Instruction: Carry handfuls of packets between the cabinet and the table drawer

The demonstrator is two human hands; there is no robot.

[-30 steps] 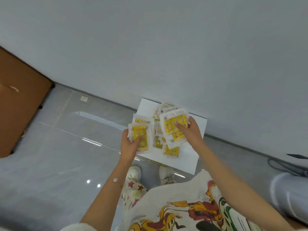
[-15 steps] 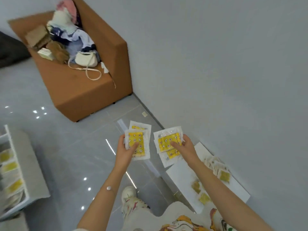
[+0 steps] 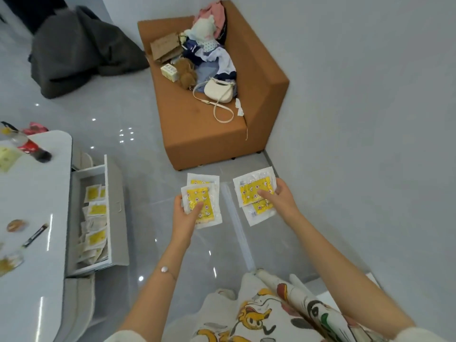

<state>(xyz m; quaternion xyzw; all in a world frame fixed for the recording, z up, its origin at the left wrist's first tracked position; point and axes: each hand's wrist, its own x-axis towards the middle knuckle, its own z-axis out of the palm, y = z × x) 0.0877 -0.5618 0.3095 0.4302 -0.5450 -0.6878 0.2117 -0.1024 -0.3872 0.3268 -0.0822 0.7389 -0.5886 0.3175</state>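
the brown sofa (image 3: 222,134) with its heap of clothes and a cream bag (image 3: 218,91) is standing against the wall, the white table (image 3: 37,206) is lying at the left with its open drawer (image 3: 98,218) holding more yellow packets, and the person is standing over the grey floor between them. the left hand (image 3: 183,215) is gripping a small stack of yellow packets (image 3: 201,203), thumb curled across the top one; the right hand (image 3: 278,198) is pinching a second stack (image 3: 256,193), thumb on top and fingers beneath, the lower packet slipping out askew. to carry them well, i judge both thumbs should be pressing flat and the right stack squared up. compared with half a second ago, the view is swinging left: the sofa is sitting further right, the drawer is showing fully, and the white board on the floor is dropping almost out of sight.
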